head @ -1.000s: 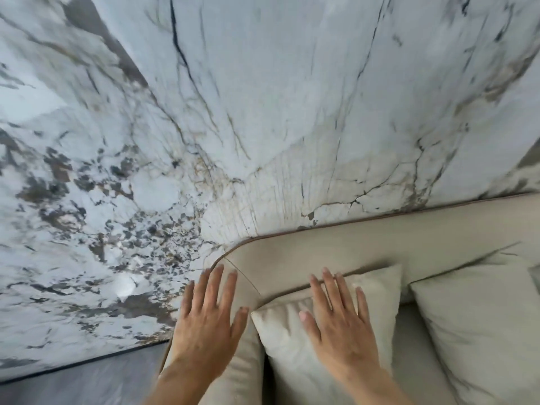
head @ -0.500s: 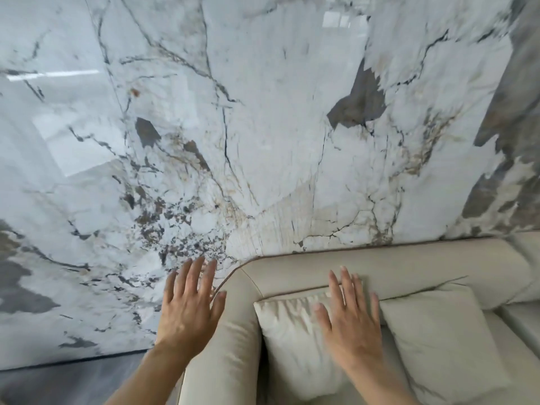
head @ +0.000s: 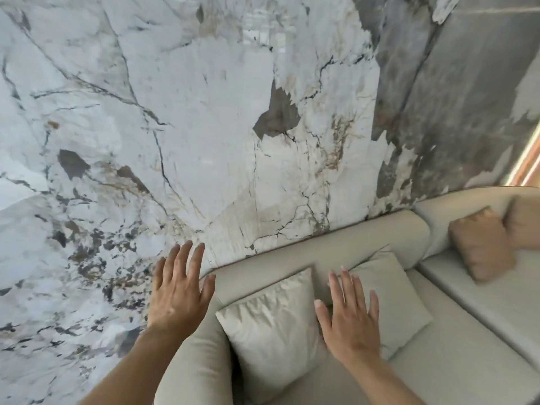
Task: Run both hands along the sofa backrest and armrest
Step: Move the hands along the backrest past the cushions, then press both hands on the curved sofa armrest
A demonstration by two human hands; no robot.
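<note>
A beige sofa runs along the marble wall. Its backrest (head: 336,244) stretches from the rounded left corner to the right, and its armrest (head: 195,363) comes toward me at the lower left. My left hand (head: 178,290) is flat with fingers spread, hovering over the corner where armrest and backrest meet, partly in front of the wall. My right hand (head: 347,314) is also flat and spread, held over the gap between two cream cushions, fingertips toward the backrest. Neither hand holds anything. Whether either touches the fabric is unclear.
Two cream cushions (head: 274,325) (head: 391,296) lean on the backrest. A second sofa section (head: 467,290) at the right carries brown cushions (head: 482,244). The white and grey marble wall (head: 219,127) rises directly behind. A lit strip (head: 529,162) glows at the far right.
The view has tilted up and swung right, showing more wall and the second sofa section. My left hand has come off the armrest corner toward the wall; my right hand has shifted right off the left cushion.
</note>
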